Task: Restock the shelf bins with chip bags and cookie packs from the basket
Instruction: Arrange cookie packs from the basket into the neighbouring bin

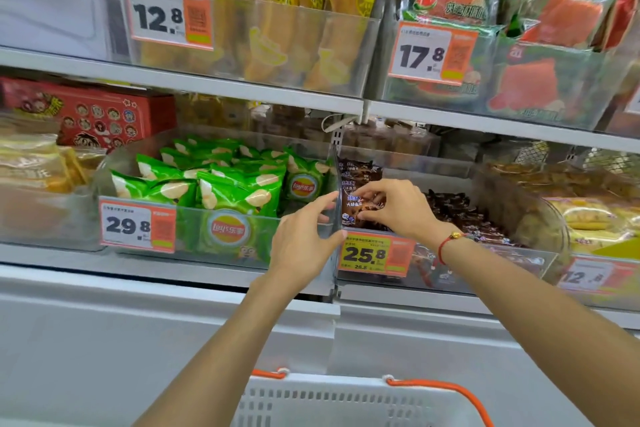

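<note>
My right hand (394, 206) pinches a brown cookie pack (356, 199) at the left end of the clear cookie bin (485, 263), which holds several more brown packs (460, 215). My left hand (304, 239) rests with straight fingers on the clear divider between that bin and the chip bin (194, 239). Several green chip bags (235, 184) fill the chip bin. The white basket (332, 402) with orange handles sits at the bottom of the view below my arms; its contents are hidden.
Price tags read 29.8 (136, 225) and 25.8 (375, 255). Above, bins hold yellow snack packs (263, 10) and red-green packs (540, 28). A red box (100, 118) and pastry bins flank the middle shelf. A grey ledge (138, 322) runs below.
</note>
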### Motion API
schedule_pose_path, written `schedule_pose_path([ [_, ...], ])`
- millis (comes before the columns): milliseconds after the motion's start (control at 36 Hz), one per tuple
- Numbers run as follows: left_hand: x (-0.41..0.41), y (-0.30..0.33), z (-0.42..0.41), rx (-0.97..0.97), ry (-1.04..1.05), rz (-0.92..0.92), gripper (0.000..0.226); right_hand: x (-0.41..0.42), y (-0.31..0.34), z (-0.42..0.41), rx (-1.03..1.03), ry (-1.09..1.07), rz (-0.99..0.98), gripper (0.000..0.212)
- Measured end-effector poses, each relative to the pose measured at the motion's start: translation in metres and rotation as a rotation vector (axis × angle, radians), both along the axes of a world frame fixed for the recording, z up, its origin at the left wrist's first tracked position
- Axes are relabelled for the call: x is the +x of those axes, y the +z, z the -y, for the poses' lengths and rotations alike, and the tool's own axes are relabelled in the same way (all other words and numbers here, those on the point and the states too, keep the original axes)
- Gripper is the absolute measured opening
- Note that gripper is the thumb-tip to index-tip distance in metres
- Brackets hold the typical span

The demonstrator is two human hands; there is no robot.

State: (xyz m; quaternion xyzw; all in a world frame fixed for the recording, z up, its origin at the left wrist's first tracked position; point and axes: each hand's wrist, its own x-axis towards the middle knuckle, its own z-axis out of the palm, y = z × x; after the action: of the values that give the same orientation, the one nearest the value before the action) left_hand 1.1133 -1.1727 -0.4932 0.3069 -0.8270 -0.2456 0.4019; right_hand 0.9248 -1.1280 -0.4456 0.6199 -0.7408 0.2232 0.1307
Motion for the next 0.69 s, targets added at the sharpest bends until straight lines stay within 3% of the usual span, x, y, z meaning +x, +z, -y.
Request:
schedule_pose_path([
  [194,0.003,0.003,-0.001,0.026,-0.029,0.001,0.063,0.003,0.024,0.000,0.237,0.036,-0.041,0.051],
  [472,0.048,0.011,-0.018,-0.098,-0.016,-0.004,0.049,0.042,0.006,-0.081,-0.190,0.187,0.131,0.022],
  [694,0.112,-0.057,-0.050,0.067,0.000,0.270,0.038,0.094,-0.093,-0.112,-0.111,0.273,0.338,0.020],
])
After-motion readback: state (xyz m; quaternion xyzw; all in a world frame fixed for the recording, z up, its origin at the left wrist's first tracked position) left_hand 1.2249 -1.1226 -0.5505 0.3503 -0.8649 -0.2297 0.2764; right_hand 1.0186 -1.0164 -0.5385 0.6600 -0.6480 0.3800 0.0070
